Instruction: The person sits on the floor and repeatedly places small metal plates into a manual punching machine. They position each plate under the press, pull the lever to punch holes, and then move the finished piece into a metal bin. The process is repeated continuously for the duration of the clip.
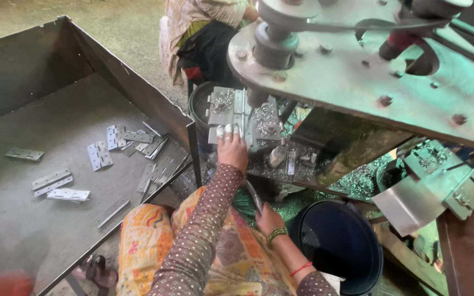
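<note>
Hinge plates (236, 112), flat grey drilled steel, lie on the machine's tabletop (272, 164) at upper centre under the left hand's (232, 149) taped, pressing fingertips, just beside the spindle (257, 97), which could catch them. The right hand (269, 218), low centre, seemingly pinches a thin metal strip (253, 196); sharp swarf litters everything.

Left hand (232, 151) presses hinge plate (231, 112), apparently.
</note>
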